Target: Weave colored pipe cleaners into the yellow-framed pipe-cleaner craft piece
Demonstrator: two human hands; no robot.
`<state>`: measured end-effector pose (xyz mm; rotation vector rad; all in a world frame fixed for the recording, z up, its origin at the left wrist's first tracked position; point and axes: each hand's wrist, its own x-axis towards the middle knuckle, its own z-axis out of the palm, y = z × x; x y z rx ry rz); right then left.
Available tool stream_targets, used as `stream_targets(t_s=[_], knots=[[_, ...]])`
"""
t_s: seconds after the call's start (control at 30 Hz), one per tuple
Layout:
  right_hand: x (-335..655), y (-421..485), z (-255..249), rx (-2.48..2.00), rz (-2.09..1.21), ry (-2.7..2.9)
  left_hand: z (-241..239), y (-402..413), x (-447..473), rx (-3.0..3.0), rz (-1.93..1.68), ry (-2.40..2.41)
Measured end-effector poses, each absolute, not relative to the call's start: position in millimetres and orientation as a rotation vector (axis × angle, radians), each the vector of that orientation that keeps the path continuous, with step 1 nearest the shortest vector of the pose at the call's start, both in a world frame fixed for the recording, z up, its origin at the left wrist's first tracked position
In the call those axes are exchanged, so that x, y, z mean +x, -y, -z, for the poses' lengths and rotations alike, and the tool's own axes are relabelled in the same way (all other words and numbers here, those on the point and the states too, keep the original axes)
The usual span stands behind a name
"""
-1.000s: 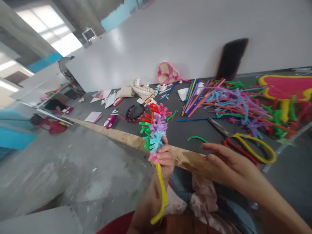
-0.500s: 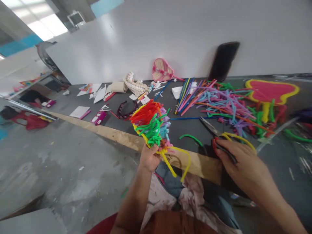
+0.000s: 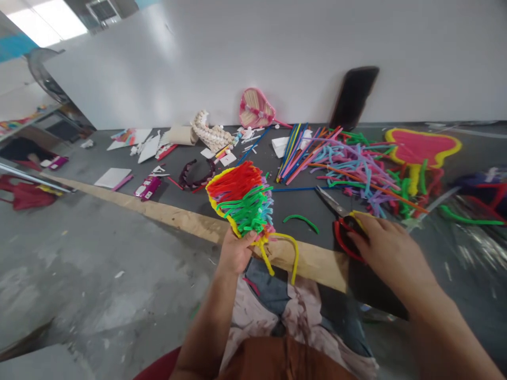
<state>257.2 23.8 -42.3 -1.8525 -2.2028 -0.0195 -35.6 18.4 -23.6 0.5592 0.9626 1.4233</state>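
In my left hand [image 3: 236, 252] is a fan-shaped pipe-cleaner piece [image 3: 241, 198], gripped near its narrow lower end. It has a yellow edge, rows of red, green, pale blue and lilac, and two yellow ends hanging down. My right hand [image 3: 390, 253] is closed over the handles of scissors [image 3: 335, 203] at the table's front edge. Their blades point up and left, slightly apart, and a red handle loop shows. A bit of yellow pipe cleaner [image 3: 362, 214] shows at my right fingertips; whether they hold it I cannot tell. A short green pipe cleaner [image 3: 303, 219] lies between my hands.
Behind the scissors is a heap of coloured pipe cleaners [image 3: 356, 158]. A phone [image 3: 354, 97] leans on the white panel. Farther along lie a pink fan [image 3: 256, 108], a dark headband [image 3: 198, 177], a purple box [image 3: 147, 188] and a red-and-yellow piece [image 3: 422, 146].
My right hand has lowered the scissors flatter onto the table, and more of the red loop shows. My left hand has tilted the pipe-cleaner piece so its face shows more fully. The view has shifted right.
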Motion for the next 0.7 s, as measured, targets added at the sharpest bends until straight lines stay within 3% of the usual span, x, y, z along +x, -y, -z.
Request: stream_targets(t_s=[0.27,0.43,0.5,0.7], knots=[[237,-23,14,-1.722,-0.186,1.986,33,-13,-44,0.511,-1.288,-0.927],[172,-26,-1,-1.089,-1.282,1.391,33,-10,-28,0.596,-1.233,-0.934],[151,-32,1,-0.873,-1.508,1.185,33,-9,-22,0.659,-1.241,-0.96],[134,-42,5,-0.88,-1.52,0.998,29,-8,-29,0.772,-1.176,-1.006]])
